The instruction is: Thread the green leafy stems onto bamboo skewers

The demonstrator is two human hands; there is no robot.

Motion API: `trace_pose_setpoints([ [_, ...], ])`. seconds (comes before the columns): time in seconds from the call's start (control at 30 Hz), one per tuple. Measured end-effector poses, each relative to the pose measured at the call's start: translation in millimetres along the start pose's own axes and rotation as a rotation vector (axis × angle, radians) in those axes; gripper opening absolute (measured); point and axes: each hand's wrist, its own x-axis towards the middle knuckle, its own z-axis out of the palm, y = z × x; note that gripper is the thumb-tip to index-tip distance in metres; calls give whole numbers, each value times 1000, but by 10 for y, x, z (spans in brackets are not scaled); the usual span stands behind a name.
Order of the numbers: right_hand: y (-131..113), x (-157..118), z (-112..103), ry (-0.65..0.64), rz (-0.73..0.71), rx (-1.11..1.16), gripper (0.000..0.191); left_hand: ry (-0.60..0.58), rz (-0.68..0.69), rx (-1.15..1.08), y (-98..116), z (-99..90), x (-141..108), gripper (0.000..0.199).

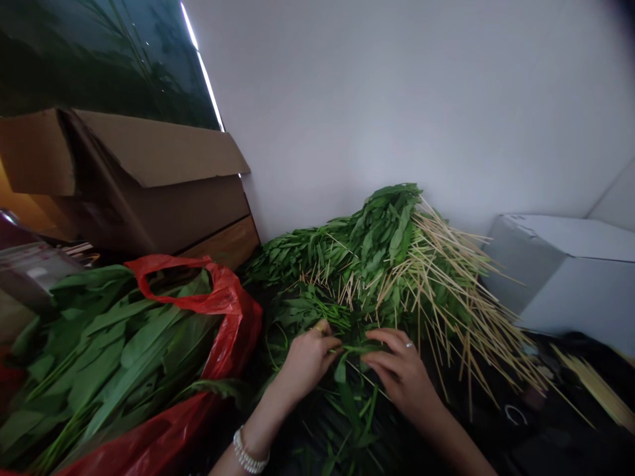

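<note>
My left hand, with a beaded bracelet on its wrist, is closed in a pinch on a green leafy stem. The stem runs across to my right hand, whose thumb and fingertips close on its other end. Long green leaves hang and lie below the hands on the dark surface. Just beyond them is a large pile of leafy greens threaded on thin wooden skewers, the bare ends pointing right and toward me. Loose green stems lie behind my left hand.
At left, a red plastic bag holds large leaves. Behind it stands an open cardboard box. A white box is at right, with a bundle of bare skewers before it. A white wall closes off the back.
</note>
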Motion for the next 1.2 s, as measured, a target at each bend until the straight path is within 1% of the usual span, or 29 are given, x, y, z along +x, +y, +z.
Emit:
trace_pose_setpoints([
  [0.1, -34, 15, -36, -29, 33, 8, 18, 20, -39, -4, -42, -40, 10, 19],
  [0.2, -47, 15, -33, -34, 80, -21, 12, 0, -35, -18, -51, -54, 2, 19],
  [0.27, -30, 9, -12, -12, 100, -50, 19, -9, -17, -42, -39, -46, -8, 20],
  [0.33, 0, -1, 10, -18, 108, -87, 24, -3, 6, -75, -30, -31, -20, 21],
  [0.53, 36, -19, 35, -136, 102, -154, 17, -29, 20, -90, -51, 2, -49, 19],
  [0.6, 15, -12, 42, -171, 118, -126, 17, -4, -2, -113, -38, 22, -43, 17],
  [0.67, -12, 2, 49, -196, 149, -47, 19, 73, -40, -201, -21, 58, -12, 15],
  [0.77, -31, 23, 43, -209, 208, 124, 21, 230, -136, -427, -69, 117, 74, 15],
  [0.83, -7, 29, 13, -220, 256, 222, 23, 328, -267, -581, -185, 116, 132, 16],
  [0.87, 15, 29, -9, -221, 287, 261, 24, 383, -371, -652, -260, 95, 153, 15],
  [0.93, 67, 29, -59, -208, 361, 332, 25, 542, -554, -759, -402, 13, 173, 18],
  [0.97, 88, 31, -82, -205, 399, 368, 26, 586, -583, -769, -450, -40, 173, 18],
  [1.03, 109, 44, -118, -220, 476, 445, 30, 562, -497, -723, -474, -139, 160, 24],
  [1.1, 95, 66, -141, -264, 543, 518, 33, 503, -394, -634, -422, -208, 142, 30],
  [1.2, 51, 97, -154, -289, 619, 603, 34, 455, -337, -459, -327, -261, 122, 35],
])
